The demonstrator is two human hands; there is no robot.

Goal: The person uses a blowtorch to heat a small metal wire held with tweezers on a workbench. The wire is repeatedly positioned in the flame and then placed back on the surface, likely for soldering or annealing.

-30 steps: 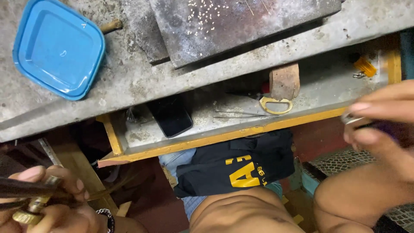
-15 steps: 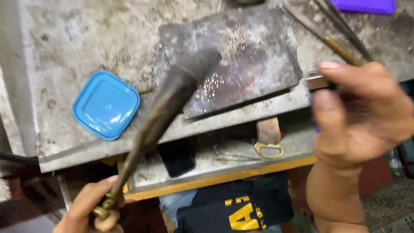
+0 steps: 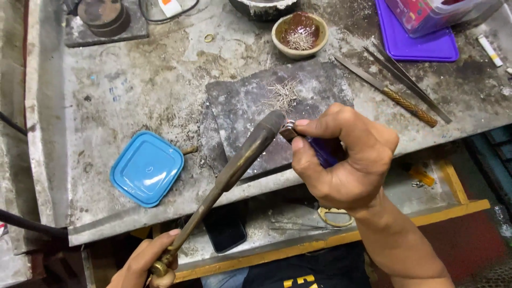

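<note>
My left hand grips the brass base of a long metal torch, which slants up to the right with its tip over a dark stone slab. My right hand is closed around a blue lighter, its metal head right next to the torch tip. A small heap of thin wire pieces lies on the slab just beyond the tip. No flame shows.
A blue square lid lies left of the slab. Behind are a clay bowl with wire bits, two long files, a purple lid under a plastic box. A black phone and brass ring sit in the drawer below.
The view tilted up over the bench. The torch swung up and its tip now meets the lighter, which my right hand brought left and inward over the slab.
</note>
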